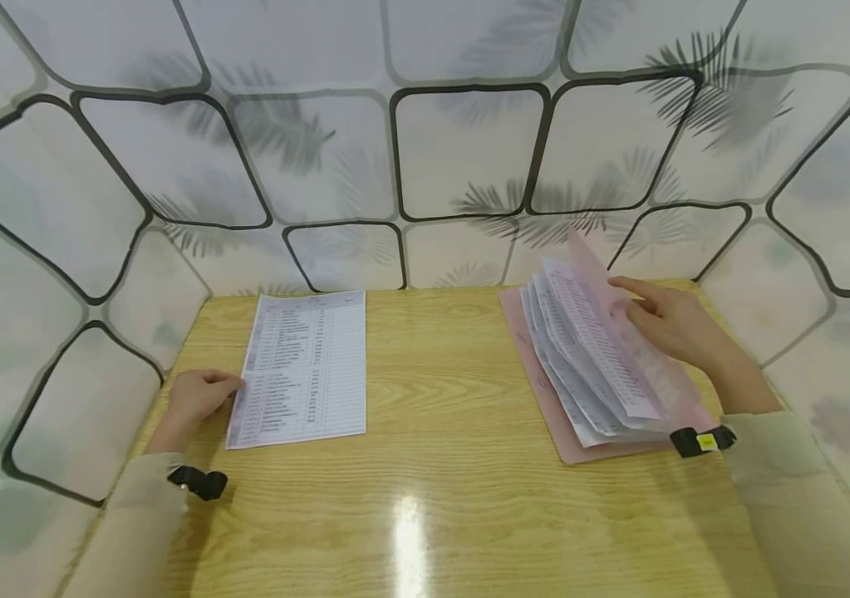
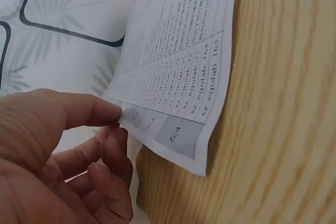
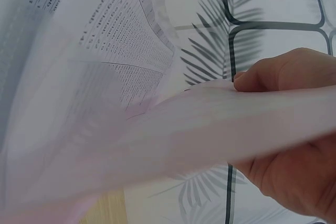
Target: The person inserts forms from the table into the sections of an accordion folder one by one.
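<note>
On the left of the table lies a printed sheet (image 1: 301, 374) with rows of text in a table layout. My left hand (image 1: 200, 395) pinches its left edge between thumb and forefinger; in the left wrist view the corner of the sheet (image 2: 176, 77) curves up off the wood. At the right, a pink translucent folder (image 1: 533, 365) stands partly open with several printed papers (image 1: 589, 340) fanned inside. My right hand (image 1: 675, 324) grips the raised pink cover (image 1: 587, 262) by its edge, the thumb on one side and fingers on the other in the right wrist view.
The wood-grain table (image 1: 432, 482) has a bright light reflection near its front. Pale patterned cloth walls (image 1: 469, 149) enclose it at the back and both sides. A black band (image 1: 200, 482) is strapped on each wrist.
</note>
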Tool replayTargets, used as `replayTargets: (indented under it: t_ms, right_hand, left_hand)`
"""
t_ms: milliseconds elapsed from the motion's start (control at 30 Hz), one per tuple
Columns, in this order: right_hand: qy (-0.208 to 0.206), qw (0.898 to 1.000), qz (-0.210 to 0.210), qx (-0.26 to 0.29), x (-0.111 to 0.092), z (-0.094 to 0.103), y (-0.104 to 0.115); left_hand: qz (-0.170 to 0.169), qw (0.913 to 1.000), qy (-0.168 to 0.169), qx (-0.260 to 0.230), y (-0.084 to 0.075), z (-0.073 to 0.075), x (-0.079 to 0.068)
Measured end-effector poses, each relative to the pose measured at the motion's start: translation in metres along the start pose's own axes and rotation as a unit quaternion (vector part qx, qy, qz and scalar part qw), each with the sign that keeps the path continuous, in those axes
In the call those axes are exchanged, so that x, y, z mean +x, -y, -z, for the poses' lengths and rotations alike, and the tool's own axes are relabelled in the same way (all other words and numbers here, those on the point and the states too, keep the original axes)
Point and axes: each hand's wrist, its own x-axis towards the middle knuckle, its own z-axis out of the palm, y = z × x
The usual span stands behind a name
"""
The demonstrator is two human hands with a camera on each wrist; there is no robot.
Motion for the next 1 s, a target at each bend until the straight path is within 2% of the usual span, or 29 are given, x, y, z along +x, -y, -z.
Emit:
replayTargets:
  t_ms: [167, 333, 400, 467, 733, 867, 1000]
  right_hand:
    - [-0.001, 1.000, -0.001, -0.002, -0.001, 0.000, 0.000]
    - [0.003, 1.000, -0.004, -0.001, 0.000, 0.001, -0.001]
    - [0.001, 1.000, -0.005, -0.003, -0.001, 0.001, 0.000]
    - [-0.001, 1.000, -0.010, -0.005, -0.001, 0.001, 0.000]
    - [-0.005, 1.000, -0.007, -0.006, 0.000, 0.001, -0.002]
    - [-0.004, 1.000, -0.012, -0.003, 0.001, 0.002, -0.001]
    - [-0.002, 1.000, -0.018, -0.002, 0.001, 0.001, -0.001]
  left_hand:
    - [0.004, 0.9978, 0.024, -0.061, -0.006, 0.001, -0.003]
    - [0.004, 0.9875, 0.096, -0.126, -0.011, 0.003, -0.005]
    - [0.000, 0.9819, 0.128, -0.139, -0.013, 0.003, -0.006]
    - [0.003, 0.9779, 0.145, -0.150, -0.015, 0.001, -0.007]
    - [0.038, 0.9748, 0.147, -0.163, -0.019, -0.008, -0.007]
    - [0.033, 0.9689, 0.159, -0.187, -0.019, -0.011, -0.010]
    - [0.017, 0.9671, 0.165, -0.193, -0.021, -0.015, -0.012]
